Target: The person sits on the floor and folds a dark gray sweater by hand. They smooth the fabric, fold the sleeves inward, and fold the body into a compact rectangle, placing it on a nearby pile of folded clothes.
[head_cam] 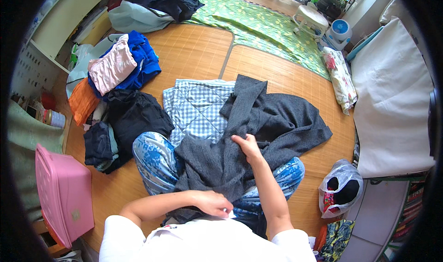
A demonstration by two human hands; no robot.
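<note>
A dark grey knitted garment (242, 120) lies loosely spread over my lap and the mat in front of me. My right hand (247, 145) grips a fold of it near its middle. Close to my chest, my left hand (216, 205) is bent with its fingers together, a small bit of white between them at the hem of my white shirt; what exactly it pinches I cannot tell. Under the garment's left part a blue-and-white checked quilted cloth (197, 106) lies flat. My crossed legs are in blue camouflage trousers (154, 158).
Black clothing (133, 116), a pink garment (114, 64) on blue clothing (147, 58) and an orange cloth (83, 101) are heaped at left. A pink plastic box (72, 192) stands nearer. At right lie a plastic bag (341, 189) and a floral bundle (339, 78). A small fan (339, 32) stands beyond.
</note>
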